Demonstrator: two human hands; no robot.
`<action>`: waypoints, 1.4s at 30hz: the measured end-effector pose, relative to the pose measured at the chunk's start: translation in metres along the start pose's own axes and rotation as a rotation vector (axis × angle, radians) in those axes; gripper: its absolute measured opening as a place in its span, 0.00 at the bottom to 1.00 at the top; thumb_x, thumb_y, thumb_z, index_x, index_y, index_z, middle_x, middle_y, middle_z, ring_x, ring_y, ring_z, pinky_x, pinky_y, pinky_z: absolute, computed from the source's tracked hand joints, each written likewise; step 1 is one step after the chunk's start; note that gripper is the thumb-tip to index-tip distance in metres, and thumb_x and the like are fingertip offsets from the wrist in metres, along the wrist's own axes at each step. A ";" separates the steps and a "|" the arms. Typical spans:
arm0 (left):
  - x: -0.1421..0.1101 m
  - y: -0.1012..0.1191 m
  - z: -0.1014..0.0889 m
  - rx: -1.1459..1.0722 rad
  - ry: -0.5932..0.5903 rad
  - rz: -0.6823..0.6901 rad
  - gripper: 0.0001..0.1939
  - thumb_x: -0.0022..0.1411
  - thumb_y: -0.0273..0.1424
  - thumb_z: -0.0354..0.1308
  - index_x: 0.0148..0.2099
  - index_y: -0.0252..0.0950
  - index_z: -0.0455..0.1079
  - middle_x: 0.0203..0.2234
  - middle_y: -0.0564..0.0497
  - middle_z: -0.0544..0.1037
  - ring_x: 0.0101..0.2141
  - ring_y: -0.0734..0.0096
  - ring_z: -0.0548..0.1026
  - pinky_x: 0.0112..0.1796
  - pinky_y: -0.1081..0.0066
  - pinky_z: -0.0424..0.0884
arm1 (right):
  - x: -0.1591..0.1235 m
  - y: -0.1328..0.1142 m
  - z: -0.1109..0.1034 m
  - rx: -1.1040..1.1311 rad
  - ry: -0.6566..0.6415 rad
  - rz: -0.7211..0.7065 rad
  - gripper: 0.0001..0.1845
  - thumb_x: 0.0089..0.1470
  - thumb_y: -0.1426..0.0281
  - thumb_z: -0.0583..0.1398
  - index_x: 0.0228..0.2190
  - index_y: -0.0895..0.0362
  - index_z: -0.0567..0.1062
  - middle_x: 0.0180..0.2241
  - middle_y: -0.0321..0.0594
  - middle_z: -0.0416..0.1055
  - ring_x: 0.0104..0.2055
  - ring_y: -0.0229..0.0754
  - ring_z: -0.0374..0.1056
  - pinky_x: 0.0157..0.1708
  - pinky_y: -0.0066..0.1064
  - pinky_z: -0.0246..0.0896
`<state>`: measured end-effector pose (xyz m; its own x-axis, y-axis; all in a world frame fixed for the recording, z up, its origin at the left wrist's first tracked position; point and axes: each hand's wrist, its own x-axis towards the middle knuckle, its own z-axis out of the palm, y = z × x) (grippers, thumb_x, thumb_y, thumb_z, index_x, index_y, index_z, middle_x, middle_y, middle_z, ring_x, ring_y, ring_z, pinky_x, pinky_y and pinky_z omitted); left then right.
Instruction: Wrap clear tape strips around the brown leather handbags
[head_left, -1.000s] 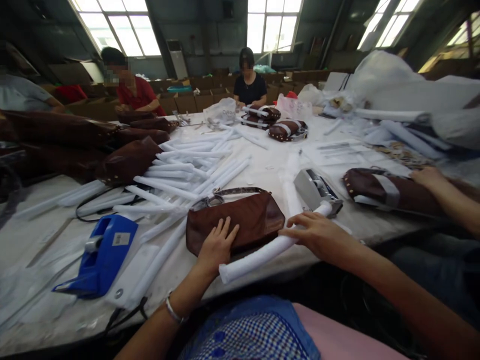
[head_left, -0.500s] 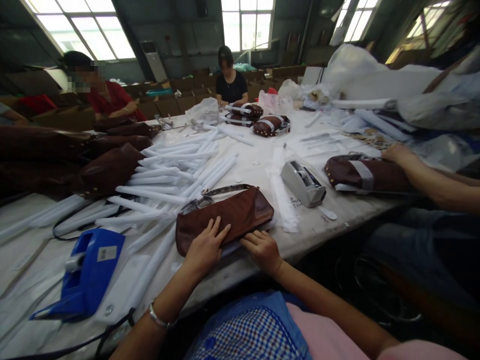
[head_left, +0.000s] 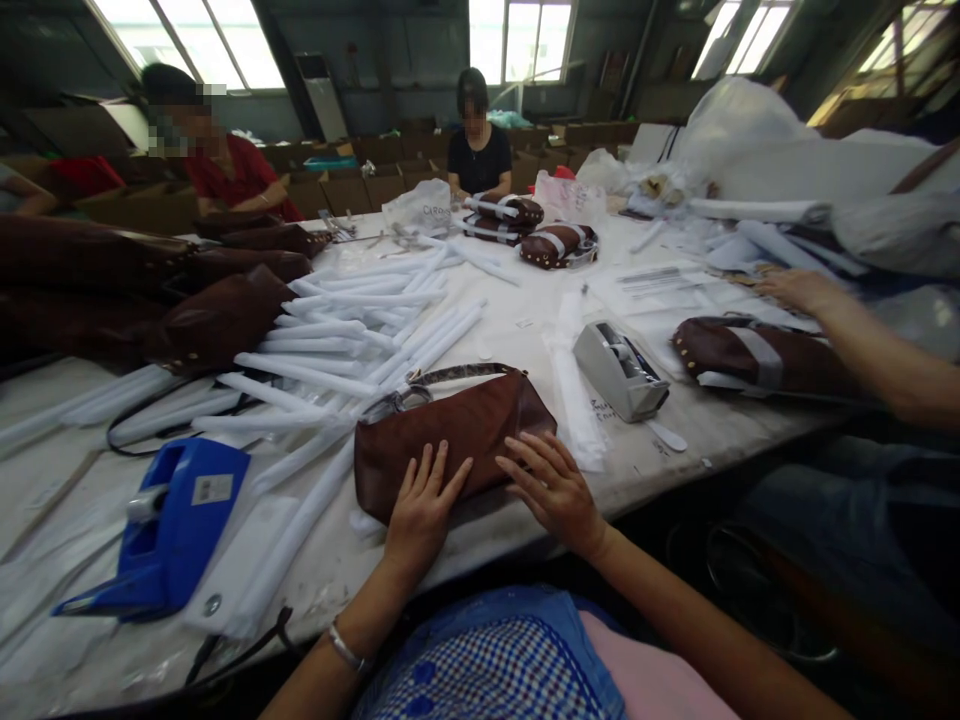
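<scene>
A brown leather handbag (head_left: 442,430) lies on the table in front of me, its patterned strap (head_left: 469,372) along the far side. My left hand (head_left: 424,505) rests flat on its near face, fingers spread. My right hand (head_left: 555,490) is at the bag's right part, fingers stretched out over the leather; whether all the fingertips touch it I cannot tell. Neither hand grasps anything. Metal hardware (head_left: 397,402) shows at the bag's upper left edge. A grey tape dispenser (head_left: 622,372) stands to the right, beyond my right hand.
Many white paper rolls (head_left: 322,360) lie left of the bag. A blue tape dispenser (head_left: 180,530) sits nearer me. Brown bags (head_left: 217,320) are piled at left. At right, a co-worker's hand (head_left: 799,290) reaches past a wrapped bag (head_left: 795,355). Two people sit across the table.
My right hand has risen from the bag's lower edge onto its right part, fingers now extended. My left hand stays on the leather. The co-worker's hand at right has moved off the wrapped bag.
</scene>
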<state>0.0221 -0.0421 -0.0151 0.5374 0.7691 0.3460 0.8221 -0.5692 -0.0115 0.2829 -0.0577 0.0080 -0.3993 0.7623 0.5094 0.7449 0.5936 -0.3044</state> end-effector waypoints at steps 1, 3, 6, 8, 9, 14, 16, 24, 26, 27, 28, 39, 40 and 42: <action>0.000 0.002 0.000 -0.001 0.004 -0.004 0.37 0.63 0.18 0.51 0.70 0.48 0.53 0.70 0.43 0.48 0.68 0.49 0.51 0.63 0.49 0.57 | 0.001 0.004 0.002 -0.027 -0.023 -0.019 0.30 0.63 0.78 0.54 0.63 0.43 0.63 0.62 0.37 0.65 0.65 0.49 0.59 0.66 0.54 0.51; 0.002 0.007 -0.003 -0.012 -0.003 -0.021 0.37 0.62 0.19 0.53 0.70 0.48 0.54 0.70 0.42 0.48 0.68 0.47 0.51 0.63 0.48 0.56 | 0.001 0.012 0.011 -0.038 -0.055 -0.063 0.32 0.63 0.81 0.51 0.63 0.44 0.63 0.62 0.37 0.64 0.65 0.49 0.60 0.63 0.52 0.57; 0.012 0.022 -0.010 -0.033 -0.038 -0.082 0.36 0.61 0.24 0.57 0.69 0.46 0.56 0.70 0.40 0.46 0.68 0.42 0.49 0.62 0.42 0.54 | -0.004 0.023 0.028 -0.023 -0.044 -0.055 0.32 0.63 0.82 0.49 0.62 0.44 0.64 0.60 0.37 0.67 0.64 0.48 0.61 0.60 0.50 0.62; 0.020 0.031 -0.010 -0.026 -0.053 -0.108 0.38 0.61 0.25 0.57 0.70 0.47 0.53 0.71 0.41 0.44 0.69 0.41 0.47 0.62 0.36 0.52 | -0.008 0.025 0.033 0.003 -0.038 -0.031 0.32 0.62 0.82 0.48 0.62 0.43 0.64 0.60 0.37 0.67 0.64 0.47 0.60 0.61 0.51 0.61; 0.024 0.034 -0.008 -0.016 -0.050 -0.108 0.38 0.62 0.25 0.56 0.71 0.49 0.51 0.71 0.42 0.44 0.69 0.42 0.46 0.61 0.34 0.50 | -0.009 0.025 0.033 0.026 -0.036 -0.023 0.33 0.62 0.82 0.48 0.62 0.43 0.64 0.60 0.37 0.67 0.64 0.47 0.60 0.61 0.52 0.60; 0.025 0.037 0.011 0.011 -0.017 -0.066 0.39 0.64 0.21 0.50 0.72 0.54 0.44 0.71 0.47 0.47 0.69 0.46 0.47 0.61 0.31 0.43 | -0.020 0.016 0.006 0.265 0.019 0.076 0.25 0.63 0.76 0.53 0.55 0.41 0.73 0.54 0.35 0.73 0.59 0.48 0.67 0.62 0.52 0.61; 0.022 0.035 0.016 0.007 -0.018 -0.069 0.40 0.64 0.20 0.49 0.71 0.54 0.44 0.71 0.48 0.47 0.69 0.46 0.47 0.61 0.31 0.42 | -0.027 0.011 -0.007 0.349 0.143 0.325 0.18 0.63 0.71 0.55 0.50 0.42 0.77 0.51 0.37 0.76 0.56 0.50 0.70 0.60 0.52 0.63; 0.021 0.035 0.016 -0.001 -0.002 -0.063 0.40 0.63 0.20 0.50 0.71 0.54 0.44 0.71 0.47 0.48 0.69 0.45 0.48 0.62 0.31 0.42 | -0.023 0.006 -0.006 1.118 0.129 1.204 0.32 0.51 0.54 0.68 0.52 0.55 0.71 0.40 0.46 0.79 0.42 0.53 0.77 0.48 0.48 0.74; 0.021 0.034 0.017 -0.003 0.011 -0.060 0.39 0.64 0.22 0.51 0.71 0.54 0.44 0.70 0.47 0.49 0.69 0.46 0.49 0.62 0.31 0.42 | -0.013 0.003 -0.002 1.258 0.129 1.214 0.30 0.51 0.54 0.69 0.52 0.54 0.72 0.47 0.46 0.77 0.47 0.50 0.76 0.53 0.44 0.70; 0.021 0.034 0.018 -0.004 0.019 -0.059 0.39 0.64 0.23 0.52 0.71 0.54 0.44 0.70 0.47 0.50 0.69 0.46 0.49 0.62 0.31 0.42 | -0.009 0.001 -0.001 1.312 0.132 1.207 0.29 0.52 0.54 0.68 0.51 0.54 0.73 0.50 0.45 0.76 0.49 0.49 0.75 0.55 0.42 0.68; 0.021 0.033 0.018 -0.004 0.025 -0.060 0.39 0.64 0.23 0.52 0.71 0.54 0.44 0.70 0.47 0.50 0.68 0.46 0.50 0.62 0.32 0.42 | -0.004 -0.001 0.000 1.357 0.140 1.202 0.27 0.52 0.54 0.68 0.50 0.53 0.73 0.51 0.44 0.75 0.51 0.48 0.74 0.57 0.41 0.66; 0.020 0.029 0.010 -0.032 0.079 -0.094 0.39 0.63 0.27 0.56 0.71 0.53 0.47 0.70 0.46 0.51 0.68 0.45 0.50 0.62 0.32 0.41 | 0.027 -0.015 -0.005 1.461 0.191 1.183 0.23 0.55 0.54 0.65 0.48 0.53 0.75 0.51 0.45 0.76 0.51 0.50 0.73 0.52 0.44 0.71; 0.019 0.028 0.010 -0.045 0.094 -0.098 0.39 0.63 0.29 0.57 0.71 0.53 0.47 0.70 0.46 0.51 0.68 0.44 0.50 0.62 0.32 0.42 | 0.031 -0.021 -0.008 1.490 0.230 1.133 0.22 0.55 0.55 0.65 0.48 0.52 0.75 0.51 0.43 0.75 0.51 0.50 0.73 0.52 0.44 0.71; 0.017 0.023 0.011 -0.056 0.156 -0.101 0.39 0.64 0.31 0.58 0.72 0.52 0.46 0.70 0.44 0.51 0.68 0.43 0.49 0.62 0.33 0.44 | 0.040 -0.035 -0.012 1.552 0.307 1.075 0.21 0.54 0.58 0.67 0.48 0.52 0.75 0.51 0.42 0.75 0.50 0.49 0.74 0.52 0.45 0.71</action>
<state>0.0523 -0.0388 -0.0200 0.4134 0.7712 0.4841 0.8563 -0.5101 0.0813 0.2476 -0.0507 0.0491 0.0621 0.9502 -0.3052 -0.5553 -0.2212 -0.8017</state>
